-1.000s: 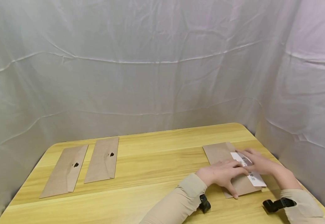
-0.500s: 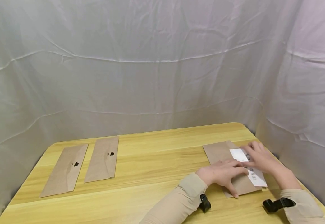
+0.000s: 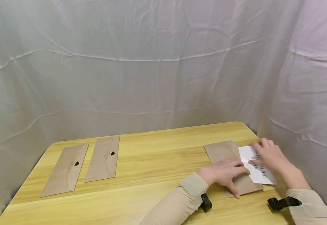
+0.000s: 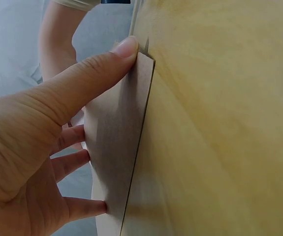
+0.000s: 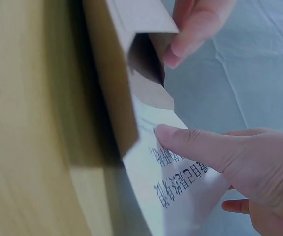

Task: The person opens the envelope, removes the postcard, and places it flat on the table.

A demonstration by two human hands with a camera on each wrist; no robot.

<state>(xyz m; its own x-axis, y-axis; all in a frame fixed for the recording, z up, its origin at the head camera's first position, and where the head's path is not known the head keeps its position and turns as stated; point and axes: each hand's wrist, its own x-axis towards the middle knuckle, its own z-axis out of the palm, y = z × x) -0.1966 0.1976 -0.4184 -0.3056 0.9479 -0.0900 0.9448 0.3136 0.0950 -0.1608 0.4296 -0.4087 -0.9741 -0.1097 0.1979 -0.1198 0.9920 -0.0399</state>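
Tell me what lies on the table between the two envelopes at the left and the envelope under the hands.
Nothing: in the head view only bare wood of the table lies between the two closed envelopes and the envelope under the hands.

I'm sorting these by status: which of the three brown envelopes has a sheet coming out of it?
The right-hand envelope, under both hands: a white printed sheet sticks out of its open side. The two on the left lie closed.
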